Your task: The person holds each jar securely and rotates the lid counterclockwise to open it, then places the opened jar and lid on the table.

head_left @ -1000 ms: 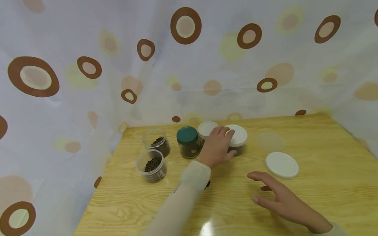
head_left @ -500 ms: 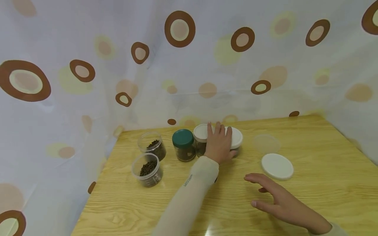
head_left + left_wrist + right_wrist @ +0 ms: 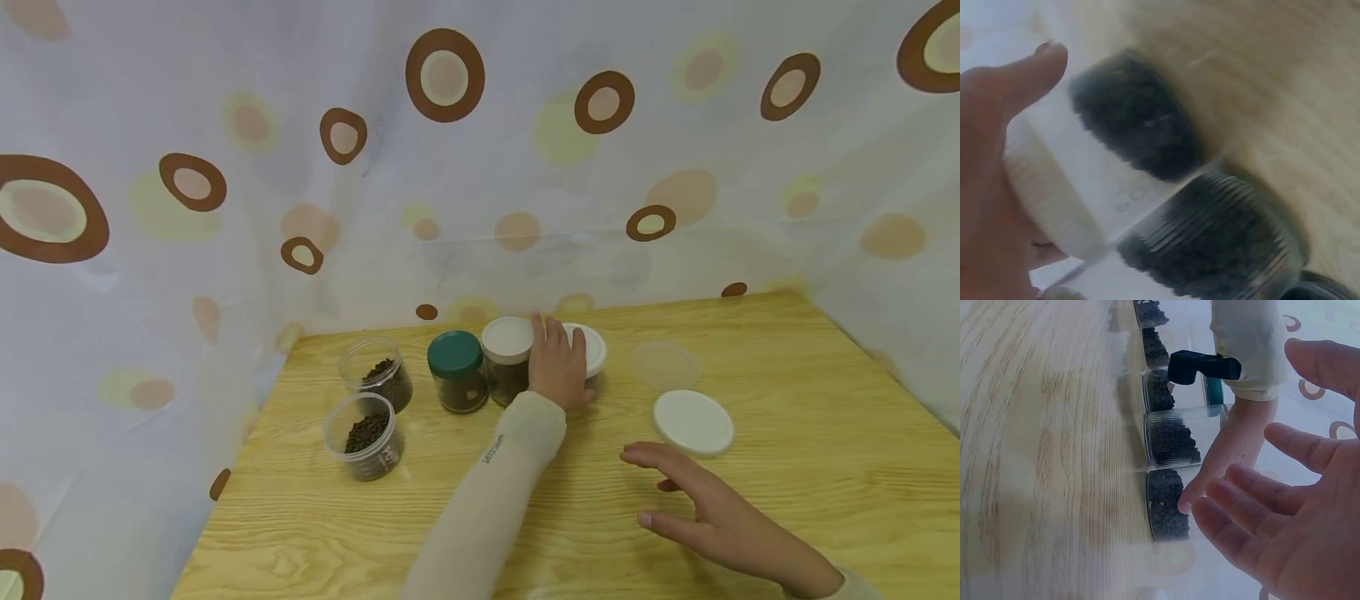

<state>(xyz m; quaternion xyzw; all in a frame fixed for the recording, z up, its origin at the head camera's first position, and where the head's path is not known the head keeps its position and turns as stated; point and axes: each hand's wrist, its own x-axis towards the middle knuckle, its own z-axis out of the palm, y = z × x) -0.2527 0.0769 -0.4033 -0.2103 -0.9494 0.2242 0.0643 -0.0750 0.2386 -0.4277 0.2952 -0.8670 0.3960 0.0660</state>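
One white-lidded jar (image 3: 1138,119) in the grip of the left hand (image 3: 558,371), toward the back of the wood-grain table (image 3: 817,433).
Thumb (image 3: 1044,69) and fingers (image 3: 555,331) curve round its lid (image 3: 1054,181); the right hand (image 3: 701,508) spreads loosely, holding nothing; circle-patterned white sheeting (image 3: 495,175) walls the back and sides.

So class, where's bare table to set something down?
Free: the table between front open tub and left sleeve; also right of the loose white lid. Crowded: the row of green-lidded jar, white-lidded jar and white-lidded tub.
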